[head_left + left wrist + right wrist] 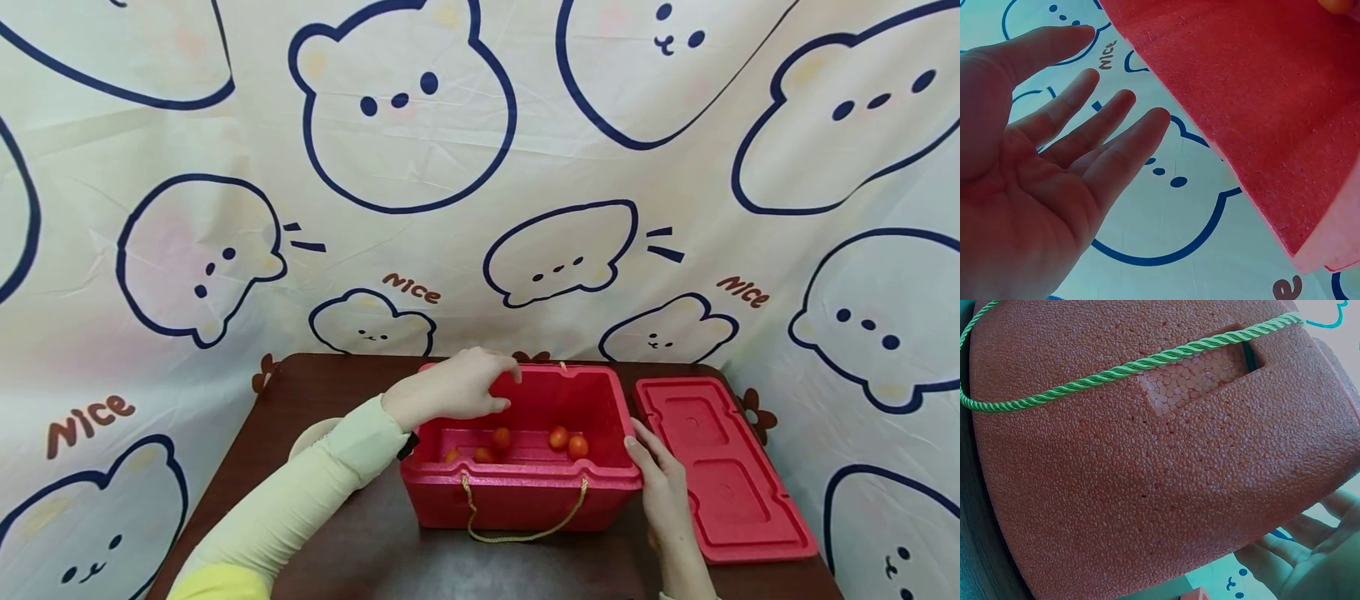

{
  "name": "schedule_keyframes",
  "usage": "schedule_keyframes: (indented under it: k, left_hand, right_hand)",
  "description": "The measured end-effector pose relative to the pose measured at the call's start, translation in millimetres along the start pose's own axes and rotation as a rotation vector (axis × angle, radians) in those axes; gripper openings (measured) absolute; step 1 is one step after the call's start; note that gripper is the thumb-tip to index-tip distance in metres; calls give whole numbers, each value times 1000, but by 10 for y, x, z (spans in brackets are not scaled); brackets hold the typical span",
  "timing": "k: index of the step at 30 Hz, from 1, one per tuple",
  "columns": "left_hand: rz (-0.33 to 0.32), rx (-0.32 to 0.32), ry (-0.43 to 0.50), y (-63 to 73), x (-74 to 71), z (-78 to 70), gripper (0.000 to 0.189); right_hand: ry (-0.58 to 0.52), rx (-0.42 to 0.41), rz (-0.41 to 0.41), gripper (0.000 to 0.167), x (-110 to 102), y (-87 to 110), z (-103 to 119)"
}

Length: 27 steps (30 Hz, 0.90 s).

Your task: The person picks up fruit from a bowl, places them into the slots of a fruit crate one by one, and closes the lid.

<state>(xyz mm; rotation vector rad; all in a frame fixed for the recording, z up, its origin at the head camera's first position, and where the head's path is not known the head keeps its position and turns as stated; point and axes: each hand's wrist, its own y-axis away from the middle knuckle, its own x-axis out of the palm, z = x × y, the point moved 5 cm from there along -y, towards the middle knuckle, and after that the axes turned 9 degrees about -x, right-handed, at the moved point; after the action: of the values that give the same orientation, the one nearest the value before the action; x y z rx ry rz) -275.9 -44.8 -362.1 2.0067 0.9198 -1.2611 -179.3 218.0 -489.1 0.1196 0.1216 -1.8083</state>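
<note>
A red foam box [517,500] with a yellow cord handle [528,539] stands uncovered on the table. Several small tomatoes [577,447] lie on its floor. My left hand [457,387] is over the box's left end, fingers loosely bent and nothing in them; the left wrist view shows its bare palm beside the red wall [1241,75]. At the box's right end, my right hand [663,479] touches the rim with fairly straight fingers. In the right wrist view those fingers [1272,565] lie along the edge of the box, below the cord.
The red lid [738,475] lies flat on the table to the right of the box. A pale round dish [311,435] sits left of it, partly hidden by my left sleeve. The dark table [330,383] backs onto a printed cloth [465,250].
</note>
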Motion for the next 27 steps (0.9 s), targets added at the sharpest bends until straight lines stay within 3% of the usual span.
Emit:
schedule_keyframes:
  k: [10,14,16,20,24,27]
  left_hand:
    - [2,-12,1,42,-16,27,30]
    - [-45,-14,36,108,-68,107,30]
    - [-100,-9,70,164,-115,171,29]
    - [-288,-33,154,352,-250,367,29]
    - [-487,-140,252,624,-345,698,38]
    - [-572,-238,294,819,-312,1000,42]
  right_hand:
    - [18,12,-13,57,-3,-1,-10]
    - [3,13,-2,57,2,7,-9]
    - [-2,13,3,57,5,9,-8]
    - [1,16,-2,57,-1,6,-16]
    - [18,13,-10,57,-5,-1,-16]
    - [19,6,-10,57,-7,0,-6]
